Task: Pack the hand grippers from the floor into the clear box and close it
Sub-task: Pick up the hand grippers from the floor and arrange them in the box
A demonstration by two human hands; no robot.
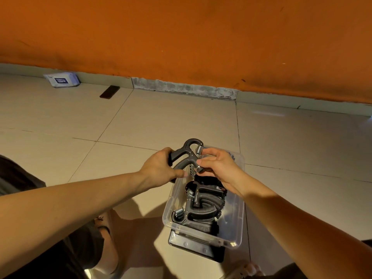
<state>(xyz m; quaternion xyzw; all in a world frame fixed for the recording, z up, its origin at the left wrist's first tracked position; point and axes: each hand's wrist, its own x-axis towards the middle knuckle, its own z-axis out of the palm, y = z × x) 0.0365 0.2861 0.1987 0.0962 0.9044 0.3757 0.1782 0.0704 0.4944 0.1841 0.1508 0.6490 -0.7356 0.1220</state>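
Together, left hand [159,168], right hand [218,168] on gripper [182,151]

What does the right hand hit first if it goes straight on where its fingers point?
Right hand already pinches the gripper; beyond it, likely the left hand, depth unclear.

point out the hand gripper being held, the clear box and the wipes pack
held hand gripper [188,157]: head view, black frame
clear box [201,236]: head view, near rim
wipes pack [61,80]: head view, blue label
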